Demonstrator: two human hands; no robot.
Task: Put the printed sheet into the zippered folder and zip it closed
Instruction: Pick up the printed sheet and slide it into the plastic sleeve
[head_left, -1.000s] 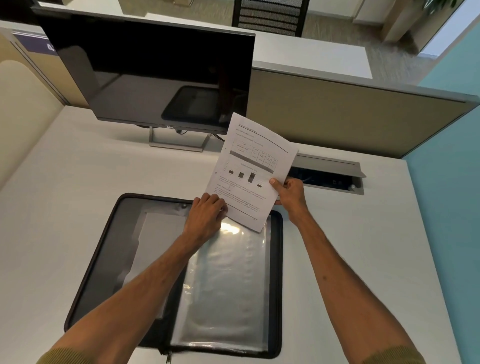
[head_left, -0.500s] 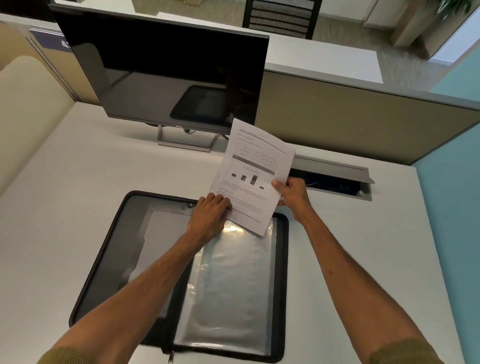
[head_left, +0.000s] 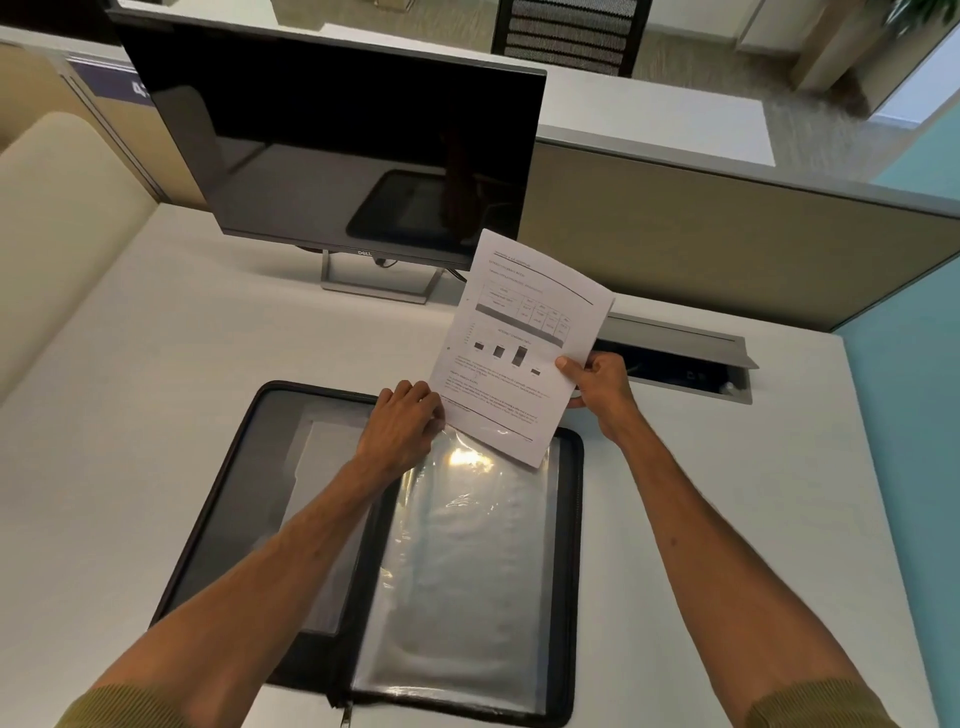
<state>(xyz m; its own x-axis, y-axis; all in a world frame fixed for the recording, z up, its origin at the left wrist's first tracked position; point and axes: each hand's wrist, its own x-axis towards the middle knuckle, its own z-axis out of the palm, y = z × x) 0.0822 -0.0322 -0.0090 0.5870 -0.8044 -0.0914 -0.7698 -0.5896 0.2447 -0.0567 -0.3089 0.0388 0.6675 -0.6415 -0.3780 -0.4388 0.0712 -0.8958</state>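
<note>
R grip (head_left: 597, 382) pinches printed sheet (head_left: 519, 348) edge, L grip (head_left: 405, 428) closed on clear sleeve (head_left: 467, 545) top of open zippered folder (head_left: 218, 499) below.

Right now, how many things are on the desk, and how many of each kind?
Monitor: 1
Folder: 1, lying open
Sheet: 1, held over the folder by the left hand and right hand
Total: 3
</note>
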